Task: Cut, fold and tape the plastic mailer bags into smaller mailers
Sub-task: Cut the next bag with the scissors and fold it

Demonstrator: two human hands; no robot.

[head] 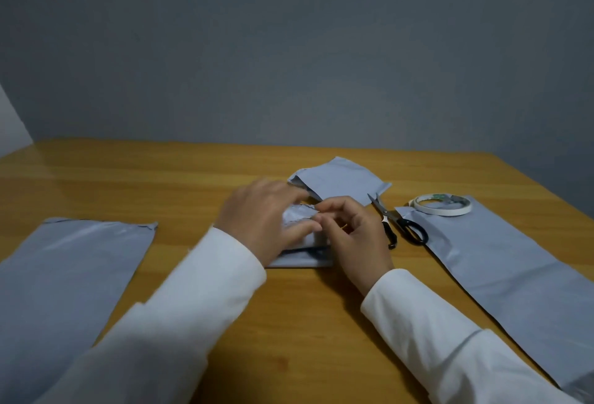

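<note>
Mailer piece [302, 242], small and grey, sits at the middle of the wooden table [289, 323], and the left hand [263, 217] presses flat on it with straight fingers while the right hand [353, 233] pinches its folded top edge between curled fingertips. Just right of that lie black-handled scissors [398, 225], their handles on a long mailer bag [501, 262] that also carries a tape roll [440, 205]. Another cut piece [340, 178] lies just behind the hands, and a second long bag [64, 275] is off at the left.

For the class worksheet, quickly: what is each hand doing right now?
Left hand: fingers flat, pressing down the small folded mailer.
Right hand: fingertips pinching at the small folded mailer's top edge; what exactly they pinch cannot be told.
</note>
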